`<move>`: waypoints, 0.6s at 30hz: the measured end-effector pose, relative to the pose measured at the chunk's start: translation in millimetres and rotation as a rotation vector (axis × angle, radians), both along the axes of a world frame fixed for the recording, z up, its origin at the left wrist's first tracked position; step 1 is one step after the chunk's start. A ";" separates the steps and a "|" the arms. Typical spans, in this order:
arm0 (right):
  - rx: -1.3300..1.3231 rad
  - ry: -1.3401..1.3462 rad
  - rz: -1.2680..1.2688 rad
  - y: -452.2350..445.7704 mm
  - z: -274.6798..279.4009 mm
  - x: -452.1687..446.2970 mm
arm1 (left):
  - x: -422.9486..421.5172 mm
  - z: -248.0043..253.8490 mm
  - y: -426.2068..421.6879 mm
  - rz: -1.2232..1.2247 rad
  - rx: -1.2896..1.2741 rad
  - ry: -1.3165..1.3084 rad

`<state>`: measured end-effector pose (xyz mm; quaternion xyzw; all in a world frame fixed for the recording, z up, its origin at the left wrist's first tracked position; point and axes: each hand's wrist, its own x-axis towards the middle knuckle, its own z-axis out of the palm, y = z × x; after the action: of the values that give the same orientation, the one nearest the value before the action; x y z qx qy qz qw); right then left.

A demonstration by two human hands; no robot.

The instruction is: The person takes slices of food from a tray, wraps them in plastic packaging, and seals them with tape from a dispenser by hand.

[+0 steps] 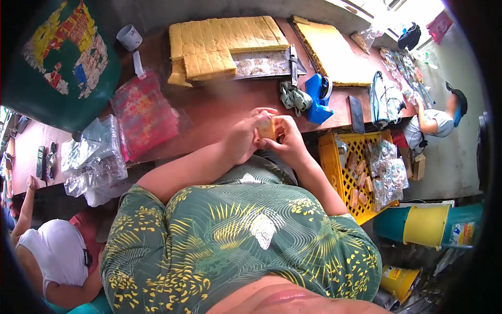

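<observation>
In front of my chest my left hand (244, 137) and my right hand (291, 142) come together, fingers closed around a small piece of cake (267, 129). It looks to be in clear plastic, though fingers cover part of it. Beyond them on the reddish table (230, 102) lies a big yellow sheet cake (225, 39) scored into strips, part of it gone from its tray (261, 64). A knife (294, 65) rests across the tray's right edge. Nearest my right hand are a blue tape dispenser (317, 99) and a crumpled grey-green cloth (295, 98).
A second sheet cake (334, 52) lies right. Red plastic (144, 112) and clear bags (94, 152) sit left, near a green drum (63, 63). A yellow crate (329, 167) holds several wrapped pieces. A phone (356, 114) lies near the edge. People sit at both sides.
</observation>
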<state>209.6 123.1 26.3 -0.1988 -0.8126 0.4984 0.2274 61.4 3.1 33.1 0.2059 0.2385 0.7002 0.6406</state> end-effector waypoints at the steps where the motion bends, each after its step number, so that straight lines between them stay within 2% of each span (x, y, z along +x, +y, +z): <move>1: 0.070 0.030 0.011 -0.6 1.8 2.9 | 6.4 -4.1 4.3 -0.034 -0.005 0.009; 2: 0.143 0.064 0.028 0.3 6.1 7.5 | 13.5 -7.8 9.5 -0.063 -0.008 0.021; 3: 0.181 -0.022 0.017 1.5 22.7 19.4 | 16.8 -8.6 13.1 -0.086 -0.009 0.037; 5: 0.264 -0.197 0.006 3.5 55.8 43.4 | 16.0 8.8 8.3 -0.019 -0.113 0.402; 7: 0.021 -0.156 -0.223 21.7 74.9 83.7 | 4.6 1.2 6.1 0.079 -0.031 0.546; 8: 0.081 -0.226 -0.304 24.6 110.3 99.7 | -3.6 -0.5 2.7 0.137 -0.028 0.547; 11: 0.587 -0.850 -0.511 79.8 134.4 195.7 | -34.6 -7.6 -15.7 0.253 -0.011 0.586; 13: 0.785 -0.947 -0.856 71.5 154.0 201.1 | -57.8 -17.3 -31.2 0.268 0.016 0.662; 15: 0.902 -0.623 -0.744 91.2 147.8 201.0 | -82.2 -38.5 -43.6 0.285 -0.045 0.731; 16: 0.855 -0.475 -0.674 84.1 150.4 173.3 | -93.3 -43.8 -49.2 0.291 -0.076 0.767; 18: 0.663 -0.374 -0.498 67.1 149.9 107.2 | -111.2 -24.2 -59.3 0.616 -0.085 0.981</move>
<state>316.8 190.2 176.2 -0.3913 -0.8828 0.0967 0.2411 -49.8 -56.2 8.9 0.4013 0.5843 0.6668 0.2299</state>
